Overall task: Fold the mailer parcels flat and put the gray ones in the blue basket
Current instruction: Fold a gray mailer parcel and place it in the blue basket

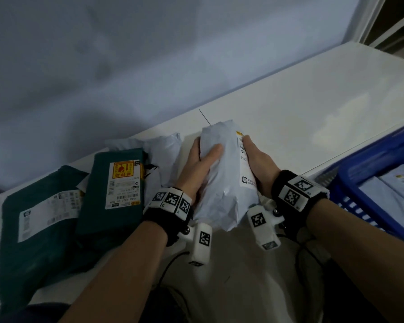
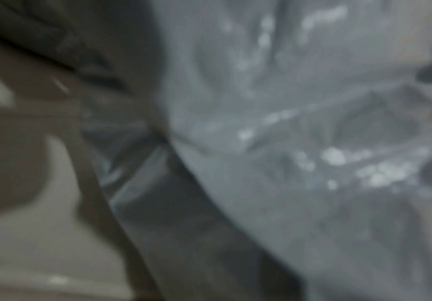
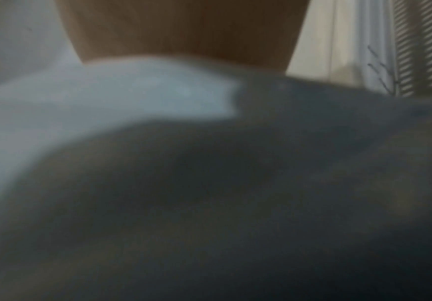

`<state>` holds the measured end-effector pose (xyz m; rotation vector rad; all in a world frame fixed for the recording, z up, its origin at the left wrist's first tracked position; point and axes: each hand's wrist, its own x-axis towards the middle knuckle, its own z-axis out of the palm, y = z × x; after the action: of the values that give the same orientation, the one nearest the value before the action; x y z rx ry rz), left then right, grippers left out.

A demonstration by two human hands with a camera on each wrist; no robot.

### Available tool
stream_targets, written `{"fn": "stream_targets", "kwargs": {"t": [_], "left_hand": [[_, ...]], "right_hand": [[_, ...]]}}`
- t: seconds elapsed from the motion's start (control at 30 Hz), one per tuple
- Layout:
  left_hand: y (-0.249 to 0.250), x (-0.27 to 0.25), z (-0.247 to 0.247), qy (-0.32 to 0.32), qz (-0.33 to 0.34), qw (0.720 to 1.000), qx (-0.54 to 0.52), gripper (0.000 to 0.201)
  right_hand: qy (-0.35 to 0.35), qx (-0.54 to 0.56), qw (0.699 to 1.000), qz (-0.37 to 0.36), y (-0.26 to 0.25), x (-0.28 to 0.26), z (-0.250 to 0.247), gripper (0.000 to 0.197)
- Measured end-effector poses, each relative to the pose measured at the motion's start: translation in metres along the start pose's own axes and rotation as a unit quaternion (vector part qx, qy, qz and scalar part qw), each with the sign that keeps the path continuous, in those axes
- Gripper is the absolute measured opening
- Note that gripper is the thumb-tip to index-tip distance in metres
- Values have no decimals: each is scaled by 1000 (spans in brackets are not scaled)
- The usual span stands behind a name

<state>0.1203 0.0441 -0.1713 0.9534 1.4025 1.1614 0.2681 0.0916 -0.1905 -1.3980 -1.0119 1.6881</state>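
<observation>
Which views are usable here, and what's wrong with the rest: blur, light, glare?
Head view: dim and bluish but sharp enough; both hands, left hand and right hand, grip the gray parcel, and the blue basket is cut off at the frame edge. Left wrist view: heavily blurred, with specular glints on the parcel's plastic. Right wrist view: out of focus and mostly dark.

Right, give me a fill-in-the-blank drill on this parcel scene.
1. Both hands grip one crumpled ____ plastic mailer parcel.
2. The slatted blue plastic basket sits on the person's ____ side.
3. The two flat mailers beside the left hand are dark ____.

Missing words: gray; right; green
</observation>
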Motion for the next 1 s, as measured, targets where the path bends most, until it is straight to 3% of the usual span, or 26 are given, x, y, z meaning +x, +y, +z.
{"fn": "stream_targets", "kwargs": {"t": [0.13,0.27,0.33,0.4,0.5,0.7,0.8,0.87,1.0], "left_hand": [[15,6,-7,-11,67,998,-1,83],[25,9,-16,-39,65,997,-25,85],[23,5,-18,-39,59,997,-40,80],[18,1,-20,-40,47,995,-83,68],[10,-8,-21,-45,12,991,-124,62],[8,-23,-17,-40,18,990,-134,55],[11,-27,-12,-36,38,987,-150,58],[10,-24,-12,-16,48,987,-150,68],[12,-11,-20,0,89,994,-70,118]], "right_hand": [[-70,54,996,-33,-20,-2,1,61],[-97,33,992,-79,-35,-5,4,57],[-111,5,990,-90,-34,-6,7,67],[-109,-16,990,-86,-32,-10,10,90],[-94,-71,988,-105,-25,-20,10,97],[-100,-126,979,-126,-22,-45,-1,49],[-95,-117,981,-126,-27,-50,1,51],[-82,-110,983,-118,-30,-46,2,67],[-67,-104,979,-161,-48,-50,7,34]]}}
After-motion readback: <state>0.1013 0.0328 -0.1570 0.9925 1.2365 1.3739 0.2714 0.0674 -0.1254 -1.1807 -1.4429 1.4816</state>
